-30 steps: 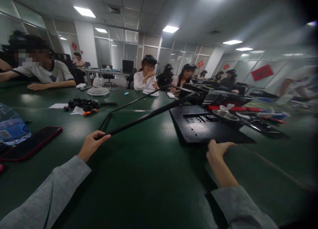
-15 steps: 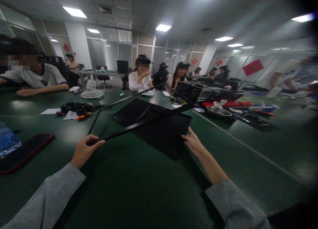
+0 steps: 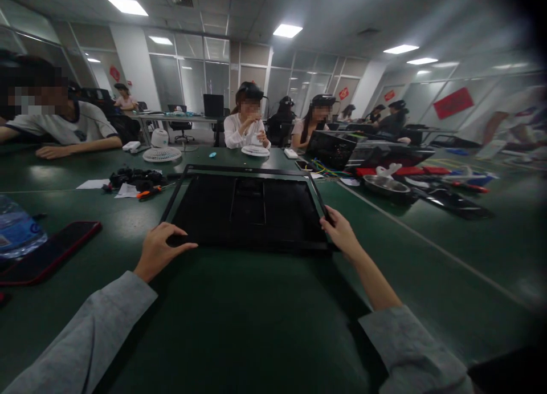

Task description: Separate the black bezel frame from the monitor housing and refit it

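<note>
Both hands point(image 3: 157, 250) point(image 3: 343, 234) grasping a black frame point(image 3: 217, 170), black panel point(image 3: 207, 206) visible through it; green table point(image 3: 265, 314) beneath

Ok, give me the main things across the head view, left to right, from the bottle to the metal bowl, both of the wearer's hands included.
Clear bottle, left hand, black frame with dark panel inside its outline, right hand, metal bowl.

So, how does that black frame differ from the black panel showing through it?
The black frame has narrow bars around an open middle; the black panel is a broad surface. The panel carries a rectangular outline near its centre, where the frame is open. In this view, the frame's outline looks slightly larger than the panel's. Both are black.
</note>
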A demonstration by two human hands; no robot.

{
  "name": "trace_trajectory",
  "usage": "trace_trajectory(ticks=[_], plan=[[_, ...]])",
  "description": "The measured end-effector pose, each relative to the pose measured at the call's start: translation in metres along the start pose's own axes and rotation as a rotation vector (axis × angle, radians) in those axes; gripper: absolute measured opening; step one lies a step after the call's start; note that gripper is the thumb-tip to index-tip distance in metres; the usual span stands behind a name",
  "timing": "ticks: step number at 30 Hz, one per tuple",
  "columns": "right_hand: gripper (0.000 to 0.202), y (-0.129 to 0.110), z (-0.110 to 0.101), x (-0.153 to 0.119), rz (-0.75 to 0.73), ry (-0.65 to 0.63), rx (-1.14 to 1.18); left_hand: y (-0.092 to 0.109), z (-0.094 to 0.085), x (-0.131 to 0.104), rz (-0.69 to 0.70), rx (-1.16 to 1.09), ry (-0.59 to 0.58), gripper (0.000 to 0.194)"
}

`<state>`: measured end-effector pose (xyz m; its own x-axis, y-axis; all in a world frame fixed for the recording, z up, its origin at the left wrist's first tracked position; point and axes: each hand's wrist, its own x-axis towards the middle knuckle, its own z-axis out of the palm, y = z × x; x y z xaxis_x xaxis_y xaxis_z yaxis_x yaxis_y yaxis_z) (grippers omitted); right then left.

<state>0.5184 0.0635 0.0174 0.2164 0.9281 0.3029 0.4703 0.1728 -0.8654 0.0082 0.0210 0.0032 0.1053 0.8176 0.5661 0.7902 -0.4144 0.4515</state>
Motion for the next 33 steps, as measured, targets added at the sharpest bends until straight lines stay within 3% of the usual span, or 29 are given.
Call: trace_trajectory(ticks=[3, 8, 18, 25, 33], plan=[[0.056, 0.008, 0.012, -0.003, -0.133, 0.106, -0.243, -0.004, 0.003, 0.002, 0.012, 0.005, -0.040, 0.045], [0.056, 0.015, 0.019, -0.008, -0.232, 0.162, -0.367, -0.010, 0.006, 0.002, -0.026, 0.041, -0.093, 0.043], [0.061, 0.035, 0.019, -0.004, -0.133, 0.126, -0.540, -0.013, 0.009, -0.001, -0.041, 0.117, -0.258, 0.041], [0.060, 0.040, 0.018, 0.001, -0.103, 0.099, -0.611, -0.012, 0.009, 0.000, -0.084, 0.172, -0.301, 0.043], [0.059, 0.045, 0.011, 0.011, -0.034, 0.080, -0.634, -0.002, 0.008, -0.001, 0.005, 0.159, -0.305, 0.037]])
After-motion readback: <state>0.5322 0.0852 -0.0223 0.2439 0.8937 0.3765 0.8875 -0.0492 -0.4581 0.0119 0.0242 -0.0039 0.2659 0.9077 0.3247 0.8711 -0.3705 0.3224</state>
